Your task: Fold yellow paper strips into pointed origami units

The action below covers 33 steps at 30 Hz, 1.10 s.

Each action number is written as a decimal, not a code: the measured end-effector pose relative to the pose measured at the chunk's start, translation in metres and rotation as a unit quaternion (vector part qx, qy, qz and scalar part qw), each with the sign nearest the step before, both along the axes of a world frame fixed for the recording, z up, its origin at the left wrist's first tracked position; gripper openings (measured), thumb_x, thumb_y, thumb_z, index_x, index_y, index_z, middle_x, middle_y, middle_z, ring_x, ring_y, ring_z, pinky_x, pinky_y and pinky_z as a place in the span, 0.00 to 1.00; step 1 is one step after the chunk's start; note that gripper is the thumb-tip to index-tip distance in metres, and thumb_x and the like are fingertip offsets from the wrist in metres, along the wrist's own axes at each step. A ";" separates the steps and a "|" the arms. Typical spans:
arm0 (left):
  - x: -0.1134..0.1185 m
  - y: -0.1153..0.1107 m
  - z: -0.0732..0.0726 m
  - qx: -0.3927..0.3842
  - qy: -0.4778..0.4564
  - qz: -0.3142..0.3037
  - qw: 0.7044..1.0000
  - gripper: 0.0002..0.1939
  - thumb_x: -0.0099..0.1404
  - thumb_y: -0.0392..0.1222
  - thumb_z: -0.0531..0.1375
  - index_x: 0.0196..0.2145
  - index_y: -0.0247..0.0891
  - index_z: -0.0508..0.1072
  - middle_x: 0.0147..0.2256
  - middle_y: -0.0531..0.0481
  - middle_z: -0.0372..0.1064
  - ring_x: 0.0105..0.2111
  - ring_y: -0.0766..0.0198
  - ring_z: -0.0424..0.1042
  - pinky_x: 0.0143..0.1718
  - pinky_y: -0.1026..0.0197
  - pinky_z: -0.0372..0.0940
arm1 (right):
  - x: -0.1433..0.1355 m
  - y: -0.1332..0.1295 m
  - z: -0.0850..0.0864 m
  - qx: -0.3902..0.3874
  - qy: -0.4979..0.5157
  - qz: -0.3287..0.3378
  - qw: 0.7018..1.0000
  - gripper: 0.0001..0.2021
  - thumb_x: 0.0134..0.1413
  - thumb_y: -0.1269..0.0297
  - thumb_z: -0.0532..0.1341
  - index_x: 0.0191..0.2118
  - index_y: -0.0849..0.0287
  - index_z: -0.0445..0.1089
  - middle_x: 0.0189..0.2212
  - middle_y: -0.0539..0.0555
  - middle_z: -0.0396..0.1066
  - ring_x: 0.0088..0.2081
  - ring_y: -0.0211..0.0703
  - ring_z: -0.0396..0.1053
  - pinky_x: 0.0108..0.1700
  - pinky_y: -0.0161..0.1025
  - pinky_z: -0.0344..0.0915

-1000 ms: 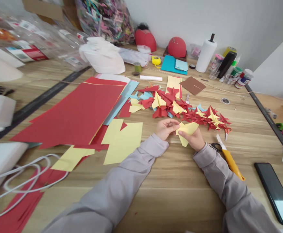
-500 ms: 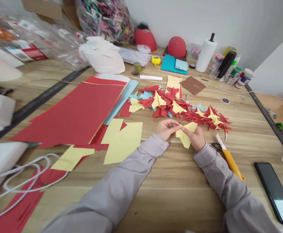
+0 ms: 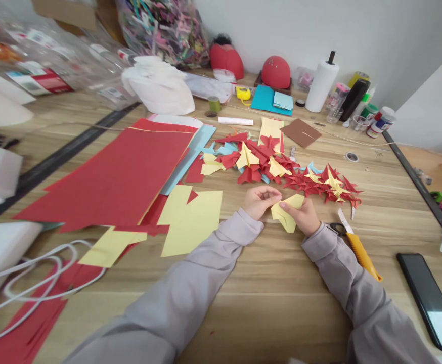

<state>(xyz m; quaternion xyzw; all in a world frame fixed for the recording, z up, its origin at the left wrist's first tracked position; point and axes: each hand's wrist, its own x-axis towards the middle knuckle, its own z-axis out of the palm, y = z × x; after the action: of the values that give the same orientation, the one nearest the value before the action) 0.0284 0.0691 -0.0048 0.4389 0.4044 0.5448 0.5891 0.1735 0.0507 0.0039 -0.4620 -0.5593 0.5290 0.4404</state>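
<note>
A folded piece of yellow paper is held above the wooden table, creased and partly covered by fingers. My right hand grips it from the right, thumb laid across the top. From the left, my left hand has thumb and fingers closed in a pinch at the paper's upper left edge; the exact contact is hard to see. Just beyond my hands lies a heap of folded paper pieces, mostly red with some yellow and blue, some shaped like paper planes. Pointed red and yellow folded pieces spread to its right.
Yellow sheets and large red sheets lie left of my hands. A yellow-handled cutter and black-handled scissors are by my right forearm, a phone farther right. White cable loops at the left.
The yellow paper has shifted slightly left and down with my right hand's grip. My left fingers have lifted a little along its edge. The surrounding things stay put.
</note>
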 end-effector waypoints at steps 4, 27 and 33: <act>-0.001 -0.001 0.001 -0.018 -0.021 -0.013 1.000 0.11 0.41 0.41 0.68 0.23 0.33 0.74 0.17 0.55 0.65 0.18 0.73 0.60 0.21 0.68 0.55 | 0.000 -0.001 0.000 -0.003 0.001 0.006 1.000 0.16 0.38 0.52 0.67 0.24 0.62 0.71 0.22 0.53 0.73 0.23 0.38 0.67 0.25 0.35 0.65; 0.003 -0.004 0.006 -0.012 -0.021 -0.011 1.000 0.14 0.40 0.42 0.69 0.25 0.33 0.74 0.21 0.53 0.69 0.21 0.71 0.64 0.24 0.67 0.60 | -0.001 0.002 0.003 -0.007 0.034 -0.027 0.999 0.16 0.36 0.51 0.67 0.23 0.62 0.71 0.20 0.51 0.72 0.22 0.37 0.65 0.25 0.35 0.63; 0.002 -0.002 0.002 -0.026 -0.020 -0.003 0.999 0.13 0.41 0.44 0.69 0.23 0.34 0.74 0.21 0.52 0.70 0.21 0.70 0.65 0.23 0.66 0.60 | -0.002 0.001 0.003 -0.012 0.039 -0.041 0.998 0.15 0.37 0.53 0.67 0.24 0.62 0.73 0.22 0.52 0.73 0.23 0.38 0.67 0.25 0.35 0.64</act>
<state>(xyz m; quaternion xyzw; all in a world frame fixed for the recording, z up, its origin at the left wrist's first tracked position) 0.0306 0.0674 -0.0025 0.4140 0.4051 0.5411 0.6097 0.1714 0.0515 0.0065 -0.4686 -0.5158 0.5351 0.4775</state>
